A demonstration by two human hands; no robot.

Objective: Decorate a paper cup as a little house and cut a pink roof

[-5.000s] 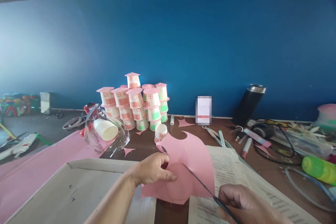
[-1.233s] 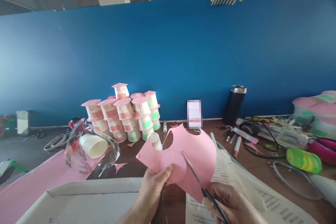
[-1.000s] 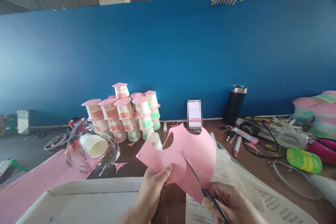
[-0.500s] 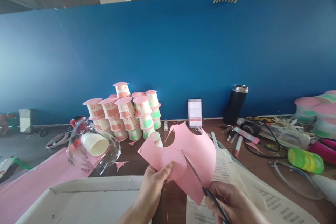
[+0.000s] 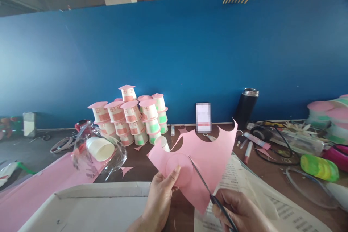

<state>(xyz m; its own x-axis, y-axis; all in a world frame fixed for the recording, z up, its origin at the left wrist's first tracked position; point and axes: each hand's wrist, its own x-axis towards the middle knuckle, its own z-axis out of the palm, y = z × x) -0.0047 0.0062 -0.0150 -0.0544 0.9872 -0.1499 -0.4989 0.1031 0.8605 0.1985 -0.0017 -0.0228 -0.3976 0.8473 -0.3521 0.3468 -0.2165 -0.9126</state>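
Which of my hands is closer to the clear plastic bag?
Left. The left hand, pinching the pink paper, is to the right of the clear plastic bag and closer to you; the right hand, on the scissors, is farther right.

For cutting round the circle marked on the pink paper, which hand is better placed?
Probably the right hand: it holds the scissors, whose tip lies near the edge of the circle. The left hand is taken up gripping the pink paper, its thumb on the circle.

Scissors [image 5: 214, 200] part-hid. by R hand [image 5: 236, 206], upright scrn [image 5: 203, 117] pixelated
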